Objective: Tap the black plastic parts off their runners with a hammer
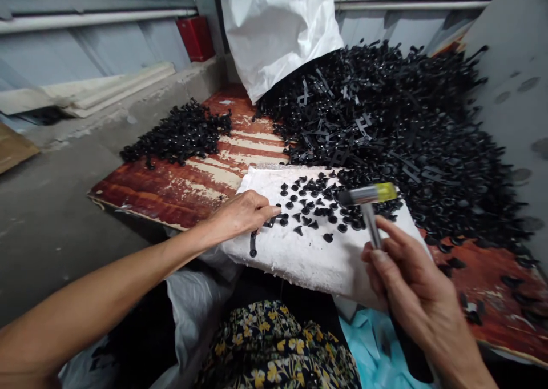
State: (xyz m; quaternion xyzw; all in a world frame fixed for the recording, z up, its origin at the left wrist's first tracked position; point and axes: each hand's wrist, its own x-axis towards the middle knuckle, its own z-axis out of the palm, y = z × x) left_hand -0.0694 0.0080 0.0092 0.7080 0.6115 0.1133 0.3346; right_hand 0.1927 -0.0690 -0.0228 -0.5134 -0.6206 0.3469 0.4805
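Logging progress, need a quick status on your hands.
Right hand gripping small hammer. Left hand open beside black plastic fasteners. Fasteners scattered on white slab.

parts [385, 149]: glossy black plastic | board [171, 197]: chipped varnished wood | slab [291, 263]: rough white foam

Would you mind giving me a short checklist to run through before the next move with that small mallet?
1. Right hand gripping the small mallet: ok.
2. Left hand apart from the mallet head: ok.
3. Black plastic pieces lying mostly separate on the white slab: ok.
4. Far edge of the slab free of the black heap: not ok, the heap overlaps it.
5. Slab steady on the painted board: cannot tell.
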